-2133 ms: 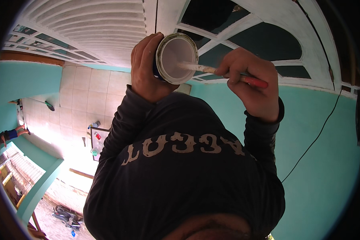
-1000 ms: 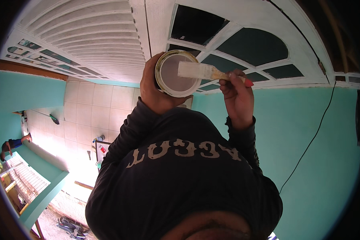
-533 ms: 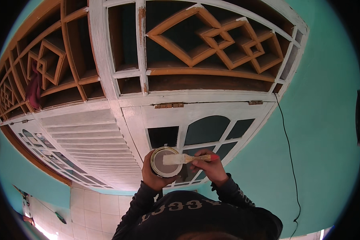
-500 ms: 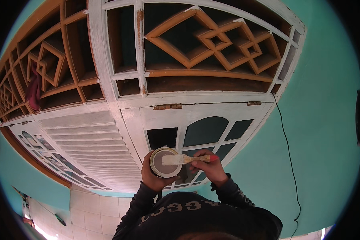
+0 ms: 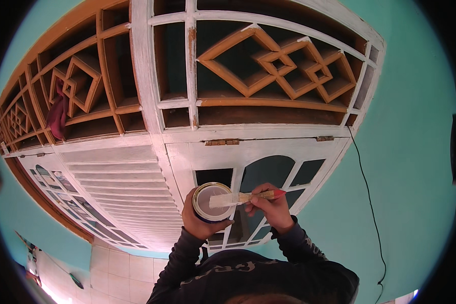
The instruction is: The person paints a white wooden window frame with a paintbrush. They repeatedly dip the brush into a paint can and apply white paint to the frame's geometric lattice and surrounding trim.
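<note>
My left hand (image 5: 196, 219) grips a round paint can (image 5: 213, 215) from the side, its open mouth facing up with pale paint inside. My right hand (image 5: 271, 210) holds a paintbrush (image 5: 227, 199) by its red-tipped wooden handle, with the white, paint-coated bristles lying over the can's mouth. Both hands are low in the view, in front of white painted double doors (image 5: 182, 152) with dark glass panes. I cannot tell whether the bristles touch the rim.
Above is a lattice transom (image 5: 273, 50), part white, part orange-brown, with a maroon cloth (image 5: 58, 121) hanging on it. A louvred panel (image 5: 111, 177) is at left. A black cord (image 5: 370, 202) runs down the turquoise wall (image 5: 415, 152). A long-handled broom (image 5: 75, 280) is at lower left.
The view has swung from my body and the floor up toward the doors and transom. The brush has come up from inside the can to lie across its mouth.
</note>
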A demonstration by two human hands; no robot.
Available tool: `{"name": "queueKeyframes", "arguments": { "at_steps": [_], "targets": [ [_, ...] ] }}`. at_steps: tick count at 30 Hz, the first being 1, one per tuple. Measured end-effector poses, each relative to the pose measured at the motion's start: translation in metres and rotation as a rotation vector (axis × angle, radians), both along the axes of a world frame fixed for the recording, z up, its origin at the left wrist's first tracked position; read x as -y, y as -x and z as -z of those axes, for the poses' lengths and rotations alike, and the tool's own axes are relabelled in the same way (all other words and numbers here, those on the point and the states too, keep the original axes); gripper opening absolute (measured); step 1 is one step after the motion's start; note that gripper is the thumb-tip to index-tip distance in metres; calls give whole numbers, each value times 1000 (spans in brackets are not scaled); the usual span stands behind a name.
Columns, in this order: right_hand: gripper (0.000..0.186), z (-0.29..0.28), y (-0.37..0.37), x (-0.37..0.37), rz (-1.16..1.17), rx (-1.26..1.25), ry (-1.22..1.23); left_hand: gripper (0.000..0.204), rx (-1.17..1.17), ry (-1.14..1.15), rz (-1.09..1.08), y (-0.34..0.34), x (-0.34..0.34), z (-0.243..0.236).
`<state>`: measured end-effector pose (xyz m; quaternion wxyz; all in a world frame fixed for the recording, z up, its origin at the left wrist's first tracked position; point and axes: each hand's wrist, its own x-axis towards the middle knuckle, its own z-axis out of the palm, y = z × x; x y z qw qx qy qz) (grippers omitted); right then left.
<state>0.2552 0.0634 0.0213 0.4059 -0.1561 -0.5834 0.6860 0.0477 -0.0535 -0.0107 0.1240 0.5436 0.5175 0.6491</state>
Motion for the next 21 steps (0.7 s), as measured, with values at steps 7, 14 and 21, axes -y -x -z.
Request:
{"name": "queueKeyframes", "arguments": {
  "at_steps": [7,14,21],
  "targets": [
    [20,-81,15,-18,146,-296,-254,109,-11,19,-70,8,5,2],
    [20,-220,86,-25,639,-423,-1259,112,12,40,-63,2,11,21],
    [23,-242,129,-45,677,-453,-1534,109,39,93,-49,-2,24,30]
  ]
}}
